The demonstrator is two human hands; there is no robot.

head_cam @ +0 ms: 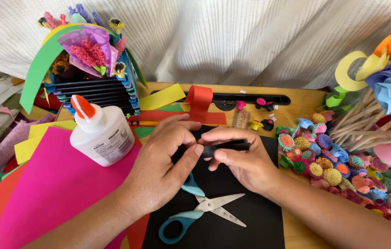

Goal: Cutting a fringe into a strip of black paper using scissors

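My left hand and my right hand meet over a black paper sheet and pinch a narrow black paper strip between thumbs and fingers. The strip runs roughly level, from my left thumb tip toward the right. Blue-handled scissors lie open on the black sheet just below my hands. A white glue bottle with an orange cap stands tilted to the left of my left hand.
Pink, yellow and red paper sheets lie at the left. Several small rolled paper flowers are piled at the right beside wooden sticks. A black paper basket with paper flowers stands at the back, near a red paper strip.
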